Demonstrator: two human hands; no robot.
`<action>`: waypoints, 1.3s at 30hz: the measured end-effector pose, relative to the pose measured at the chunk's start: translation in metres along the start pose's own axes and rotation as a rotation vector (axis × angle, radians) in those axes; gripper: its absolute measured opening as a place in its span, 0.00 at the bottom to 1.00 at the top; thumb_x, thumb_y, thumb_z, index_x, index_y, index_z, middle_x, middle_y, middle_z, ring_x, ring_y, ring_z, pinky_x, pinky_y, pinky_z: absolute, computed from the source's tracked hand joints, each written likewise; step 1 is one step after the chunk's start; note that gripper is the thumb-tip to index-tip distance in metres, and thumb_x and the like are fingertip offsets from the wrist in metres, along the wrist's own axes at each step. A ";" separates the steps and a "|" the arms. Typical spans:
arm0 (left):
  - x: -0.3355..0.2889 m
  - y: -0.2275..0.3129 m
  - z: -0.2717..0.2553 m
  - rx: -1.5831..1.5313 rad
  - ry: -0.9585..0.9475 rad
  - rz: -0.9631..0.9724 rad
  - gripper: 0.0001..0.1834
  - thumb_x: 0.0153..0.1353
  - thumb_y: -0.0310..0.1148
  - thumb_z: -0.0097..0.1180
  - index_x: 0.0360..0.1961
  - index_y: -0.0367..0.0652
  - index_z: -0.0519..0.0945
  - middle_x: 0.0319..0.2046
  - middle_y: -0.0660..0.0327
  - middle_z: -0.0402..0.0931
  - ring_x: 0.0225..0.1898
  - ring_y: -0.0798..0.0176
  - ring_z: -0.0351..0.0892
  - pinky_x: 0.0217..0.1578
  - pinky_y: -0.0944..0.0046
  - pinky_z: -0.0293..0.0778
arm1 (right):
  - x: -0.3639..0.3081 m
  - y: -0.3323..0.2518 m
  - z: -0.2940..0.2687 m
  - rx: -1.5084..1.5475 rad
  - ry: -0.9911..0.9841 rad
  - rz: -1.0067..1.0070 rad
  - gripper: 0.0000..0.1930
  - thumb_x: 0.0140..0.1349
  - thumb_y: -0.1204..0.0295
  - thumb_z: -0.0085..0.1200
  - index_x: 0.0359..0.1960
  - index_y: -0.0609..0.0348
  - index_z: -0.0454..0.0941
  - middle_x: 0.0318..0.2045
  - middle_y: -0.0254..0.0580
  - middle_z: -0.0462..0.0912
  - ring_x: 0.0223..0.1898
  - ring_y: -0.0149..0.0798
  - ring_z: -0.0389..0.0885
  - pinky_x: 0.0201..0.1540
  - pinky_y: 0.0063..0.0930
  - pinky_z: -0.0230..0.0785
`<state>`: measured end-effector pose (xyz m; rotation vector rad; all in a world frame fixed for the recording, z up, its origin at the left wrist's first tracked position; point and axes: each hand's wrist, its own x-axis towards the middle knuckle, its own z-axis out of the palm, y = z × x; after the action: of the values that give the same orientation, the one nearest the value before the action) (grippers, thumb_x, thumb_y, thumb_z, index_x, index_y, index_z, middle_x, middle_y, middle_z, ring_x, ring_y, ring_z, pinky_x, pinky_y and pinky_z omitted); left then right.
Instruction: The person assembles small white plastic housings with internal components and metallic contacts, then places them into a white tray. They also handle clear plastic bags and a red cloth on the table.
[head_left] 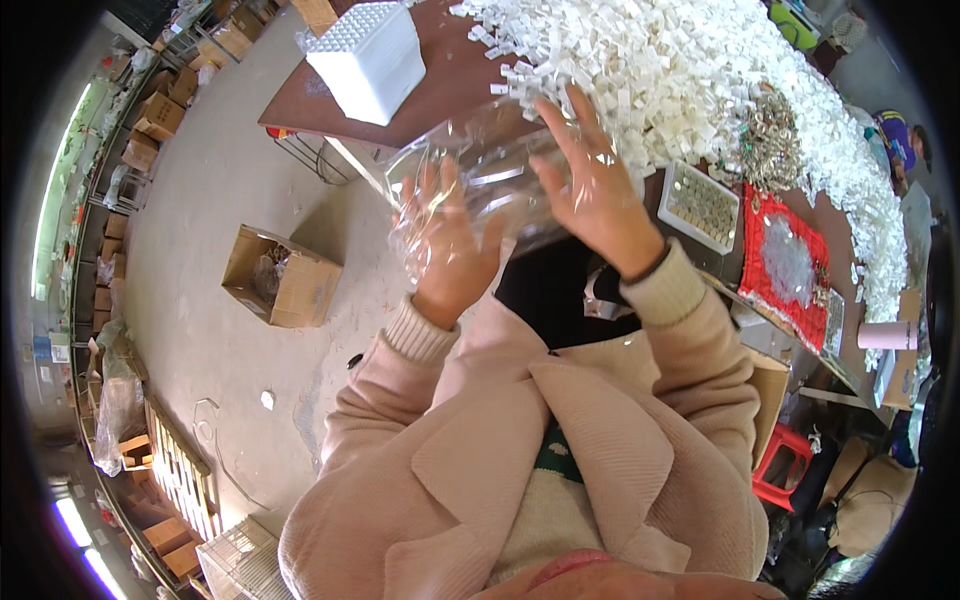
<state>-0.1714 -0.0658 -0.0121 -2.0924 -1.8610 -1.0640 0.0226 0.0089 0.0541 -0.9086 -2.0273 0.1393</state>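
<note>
A clear plastic bag (495, 178) is spread in the air between my two hands, in front of my body at the table's edge. My left hand (455, 245) has its fingers stretched upward and apart. Crinkled film lies around them, and they show through it. On the other side, my right hand (597, 195) is open with fingers spread, touching the bag's right part. Whether the fingers are inside the bag or behind it, I cannot tell. Just beyond the bag, a white block-shaped container (370, 75) with a grid of round bumps on top stands on the brown table (450, 65).
A large heap of small white plastic pieces (660, 70) covers the table's far right. Nearby are a tray of round parts (700, 207), a pile of metal pieces (768, 140) and a red cloth (765, 265). An open cardboard box (300, 290) and a red stool (785, 465) stand below.
</note>
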 end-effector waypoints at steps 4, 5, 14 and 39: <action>0.055 0.004 0.042 0.038 0.040 -0.055 0.44 0.61 0.51 0.59 0.71 0.38 0.59 0.64 0.35 0.63 0.68 0.28 0.56 0.61 0.26 0.53 | 0.085 0.060 0.021 -0.101 -0.163 -0.110 0.31 0.65 0.63 0.58 0.70 0.43 0.65 0.71 0.57 0.59 0.68 0.59 0.64 0.69 0.46 0.61; 0.069 0.003 0.050 -0.047 -0.088 -0.145 0.41 0.63 0.51 0.56 0.70 0.37 0.61 0.65 0.34 0.61 0.68 0.25 0.54 0.60 0.22 0.53 | 0.101 0.070 0.029 -0.188 -0.266 -0.066 0.31 0.66 0.61 0.58 0.70 0.40 0.64 0.72 0.55 0.57 0.69 0.59 0.64 0.69 0.46 0.61; 0.164 -0.007 0.096 0.061 -0.524 -0.155 0.32 0.67 0.46 0.47 0.60 0.28 0.69 0.64 0.33 0.63 0.65 0.28 0.60 0.61 0.31 0.60 | 0.189 0.122 0.075 -0.199 -0.858 0.061 0.33 0.67 0.39 0.45 0.69 0.38 0.67 0.70 0.48 0.64 0.70 0.54 0.62 0.72 0.45 0.54; 0.207 0.003 0.124 0.130 -0.749 -0.111 0.24 0.67 0.46 0.46 0.55 0.39 0.74 0.58 0.46 0.69 0.62 0.39 0.65 0.50 0.30 0.68 | 0.230 0.154 0.141 -0.117 -0.869 0.033 0.33 0.66 0.50 0.50 0.70 0.49 0.63 0.68 0.50 0.67 0.67 0.51 0.67 0.68 0.40 0.61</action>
<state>-0.1226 0.1693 0.0180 -2.5365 -2.2755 -0.1326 -0.0792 0.3023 0.0620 -1.0629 -2.8369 0.5086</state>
